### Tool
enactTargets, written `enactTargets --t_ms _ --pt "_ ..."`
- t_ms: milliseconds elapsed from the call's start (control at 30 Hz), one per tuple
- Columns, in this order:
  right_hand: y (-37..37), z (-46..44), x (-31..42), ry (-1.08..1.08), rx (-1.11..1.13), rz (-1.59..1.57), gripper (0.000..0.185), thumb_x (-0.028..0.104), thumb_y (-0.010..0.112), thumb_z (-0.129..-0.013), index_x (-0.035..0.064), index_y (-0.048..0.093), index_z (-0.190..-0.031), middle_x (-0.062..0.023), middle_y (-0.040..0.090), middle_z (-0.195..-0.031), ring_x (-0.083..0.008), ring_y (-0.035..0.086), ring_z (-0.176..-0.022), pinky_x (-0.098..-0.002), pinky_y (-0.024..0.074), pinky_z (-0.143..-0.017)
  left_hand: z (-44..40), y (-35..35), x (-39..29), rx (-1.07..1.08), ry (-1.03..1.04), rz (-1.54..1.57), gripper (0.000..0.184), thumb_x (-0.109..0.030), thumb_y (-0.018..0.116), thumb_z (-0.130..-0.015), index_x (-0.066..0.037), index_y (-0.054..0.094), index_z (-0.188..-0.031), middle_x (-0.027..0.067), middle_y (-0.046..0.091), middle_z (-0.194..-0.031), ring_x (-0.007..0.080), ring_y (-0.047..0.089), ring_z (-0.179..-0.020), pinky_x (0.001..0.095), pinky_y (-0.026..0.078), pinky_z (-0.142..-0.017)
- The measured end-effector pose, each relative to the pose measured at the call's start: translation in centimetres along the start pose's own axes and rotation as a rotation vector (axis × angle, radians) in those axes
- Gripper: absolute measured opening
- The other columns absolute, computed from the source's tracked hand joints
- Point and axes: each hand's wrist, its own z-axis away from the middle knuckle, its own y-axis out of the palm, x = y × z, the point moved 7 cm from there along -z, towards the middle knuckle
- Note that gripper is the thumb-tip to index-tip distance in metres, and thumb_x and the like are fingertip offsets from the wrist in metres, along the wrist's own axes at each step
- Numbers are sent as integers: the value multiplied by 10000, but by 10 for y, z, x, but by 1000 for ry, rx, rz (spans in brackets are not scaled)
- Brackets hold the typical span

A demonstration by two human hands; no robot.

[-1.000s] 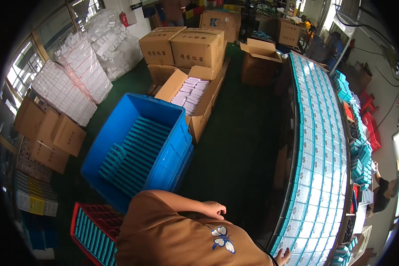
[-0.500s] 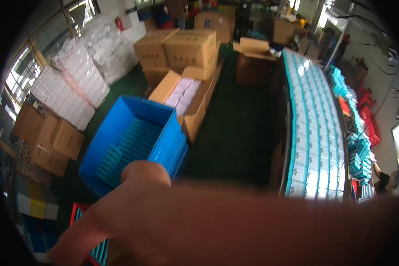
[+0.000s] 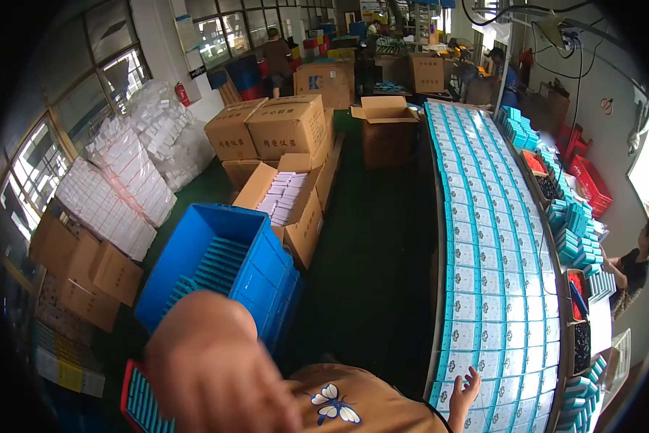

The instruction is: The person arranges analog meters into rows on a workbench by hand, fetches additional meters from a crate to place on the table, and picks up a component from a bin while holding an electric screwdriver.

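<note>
My left hand (image 3: 212, 361) looms large and blurred close to the camera, in front of the blue plastic bin (image 3: 267, 281) in view. Its fingers point down and smear, so whether they hold anything is unclear. My right hand (image 3: 467, 390) is at the near left edge of the long table, fingers apart and nothing in them. It is over rows of white-topped teal boxes (image 3: 494, 289); contact cannot be made out. Ridged teal pieces (image 3: 220, 263) lie inside the blue bin. My brown shirt (image 3: 375, 404) with a butterfly print shows at the bottom.
An open carton (image 3: 303, 224) of pale lilac boxes stands behind the bin, closed cartons (image 3: 288, 130) beyond. A red crate (image 3: 128, 386) with teal pieces sits lower left. Loose teal boxes (image 3: 573, 224) line the right side. A seated person (image 3: 635, 267) is far right; others stand behind.
The forearm that crossed the lower view is gone. A blurred hand remains at lower left, and my right hand now shows over the table. The view has tilted up slightly.
</note>
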Motion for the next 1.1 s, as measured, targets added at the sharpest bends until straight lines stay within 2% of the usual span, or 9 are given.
enactTargets --t_ms 33,133,300,367,533,633,867,1033,1100 --pt "-3 1 -5 4 -6 -21 467 56 635 -847 68 528 -1302 -113 562 -1220 -259 578 -1005 -384 460 -821 25 8 26 114 -9 -24 691 -509 625 -892 22 540 -1326 272 561 -1308 406 559 -1199 543 408 -1003" --pt "-13 12 -33 39 -21 -33 440 70 634 -864 57 531 -1292 -109 568 -1210 -243 580 -989 -371 459 -811 83 -40 99 -496 -589 88 380 -327 659 -908 -11 689 -1117 157 692 -1137 294 614 -1125 418 418 -1026" --pt "-37 34 -58 127 -37 -43 420 57 638 -857 53 543 -1266 -98 598 -1190 -224 594 -943 -361 466 -780 326 -119 113 -1626 -1035 -367 566 -254 591 -922 -4 440 -1406 119 711 -1058 167 677 -965 280 498 -829" --pt "-50 44 -69 176 -87 -38 437 33 651 -836 64 552 -1261 -97 618 -1173 -223 604 -960 -364 474 -787 437 -144 88 -1712 -1194 -502 392 -326 606 -898 -75 594 -1199 77 719 -994 140 680 -863 231 471 -677" --pt "-80 67 -86 183 -199 97 413 124 690 -824 65 588 -1221 -144 616 -1208 -277 604 -1067 -393 494 -838 531 -186 48 -2159 -1287 -734 691 -264 588 -878 -44 268 -1450 146 701 -897 169 652 -704 303 451 -521" --pt "-104 84 -95 203 -300 276 469 144 698 -813 60 567 -1255 -166 576 -1285 -338 538 -1188 -443 432 -963 506 -203 120 -1697 -1395 -657 485 -271 581 -908 -51 452 -1322 111 700 -908 159 670 -760 263 433 -537" --pt "-157 126 -172 481 -275 720 721 366 569 -921 182 265 -1549 -133 210 -1608 -334 179 -1484 -619 185 -1128 339 -22 413 -1090 -1590 45 716 -272 684 -869 -22 364 -1459 144 714 -1002 191 687 -838 320 529 -709" --pt "-138 132 -184 522 -78 913 709 373 538 -922 198 264 -1552 -143 181 -1615 -339 159 -1489 -621 151 -1140 272 102 592 -870 -1607 324 942 -533 588 -902 29 148 -1515 157 653 -1094 182 678 -818 307 536 -627" --pt "-136 132 -165 424 -131 1011 633 491 512 -938 178 402 -1477 -200 354 -1512 -434 354 -1342 -597 285 -1079 244 116 612 -918 -1624 326 1014 -521 602 -900 38 29 -1523 178 643 -1107 187 680 -796 297 530 -578"
